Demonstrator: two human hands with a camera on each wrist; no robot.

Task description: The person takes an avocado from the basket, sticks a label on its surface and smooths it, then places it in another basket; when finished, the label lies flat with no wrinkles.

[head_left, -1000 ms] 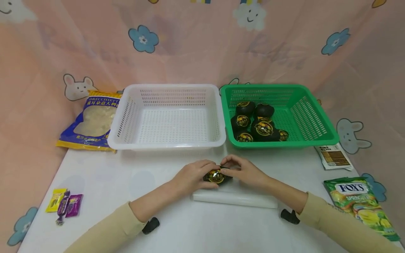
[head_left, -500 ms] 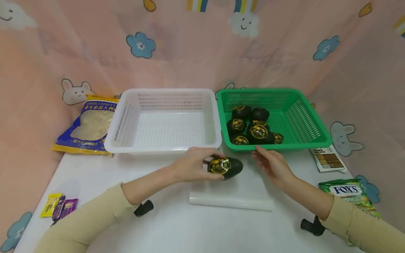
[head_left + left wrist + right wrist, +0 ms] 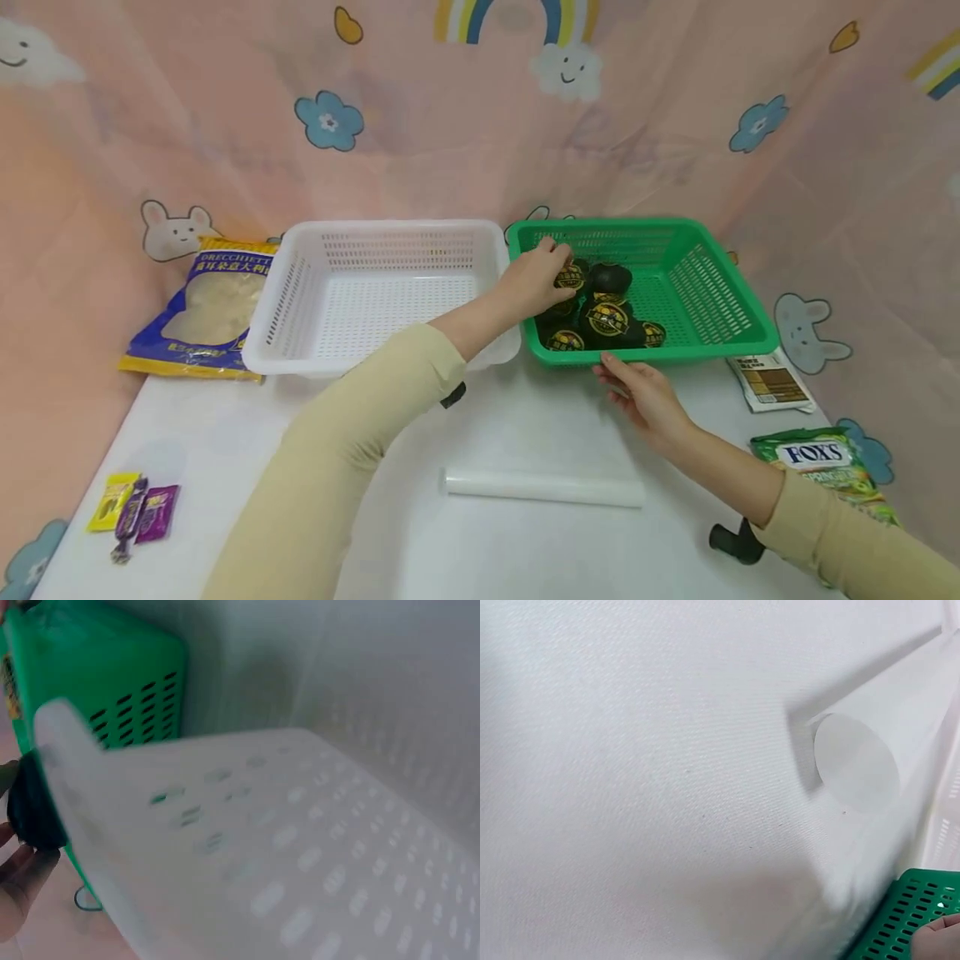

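Note:
My left hand [image 3: 534,282] is inside the left end of the green basket [image 3: 720,350], its fingers curled round a dark avocado [image 3: 34,806] that shows in the left wrist view. In the head view the hand mostly hides that fruit. Several more dark avocados [image 3: 609,318] with black-and-gold stickers lie in the basket's left half, close by the fingers. My right hand [image 3: 651,400] pinches the front rim of the green basket, thumb at the edge and the other fingers below it.
A white basket [image 3: 378,367] stands left of the green one, under my left forearm. A white roll [image 3: 543,487] lies in front. Pasta bag [image 3: 202,304] and small candies [image 3: 133,508] are at left; a brown-and-white packet [image 3: 772,382] and a green Fox's bag [image 3: 825,467] at right.
My left hand has carried the avocado from the table above the roll up into the green basket. The right hand left the fruit and moved to the basket's front rim.

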